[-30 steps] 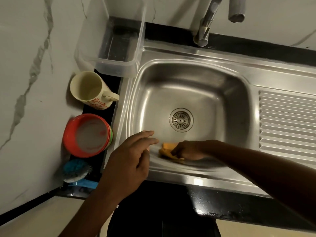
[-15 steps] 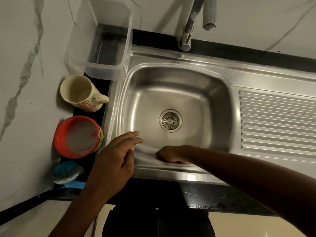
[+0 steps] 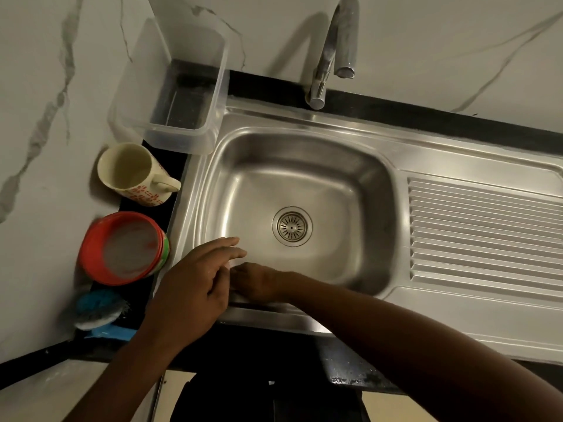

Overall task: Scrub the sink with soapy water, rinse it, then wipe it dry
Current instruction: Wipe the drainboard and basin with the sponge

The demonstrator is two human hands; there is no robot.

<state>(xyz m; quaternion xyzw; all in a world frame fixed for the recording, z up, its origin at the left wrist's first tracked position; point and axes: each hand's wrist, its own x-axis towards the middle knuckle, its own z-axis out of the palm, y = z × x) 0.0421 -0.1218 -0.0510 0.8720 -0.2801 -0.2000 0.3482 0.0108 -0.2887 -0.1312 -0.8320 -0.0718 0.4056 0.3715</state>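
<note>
Stainless-steel sink set into a black counter, seen from above. Its long axis runs left to right and slants down toward the right of the view. The rounded rectangular basin lies at the left end and the ridged drainboard at the right, with the ridges parallel to the long axis. A round slotted drain sits in the middle of the basin floor. The metal is brushed and reflective.

The left hand hovers over the near-left corner of the basin. Its fingers are extended and point toward the drain, and its grip is slack and holds nothing. The right hand lies low against the near wall of the basin, its forearm entering from the lower right. The left hand covers its fingers, so whether its grip closes on anything cannot be told.

A curved chrome faucet rises behind the basin, with its spout end turned down. On the counter strip left of the sink, from far to near, are:

- a clear plastic container, rectangular
- a cream mug with a red pattern, its handle toward the sink
- a red bowl holding what appears to be pale, cloudy liquid
- a blue brush, blurred

White veined marble wall borders the counter at left and rear. The right end of the drainboard is cut off by the frame edge.
</note>
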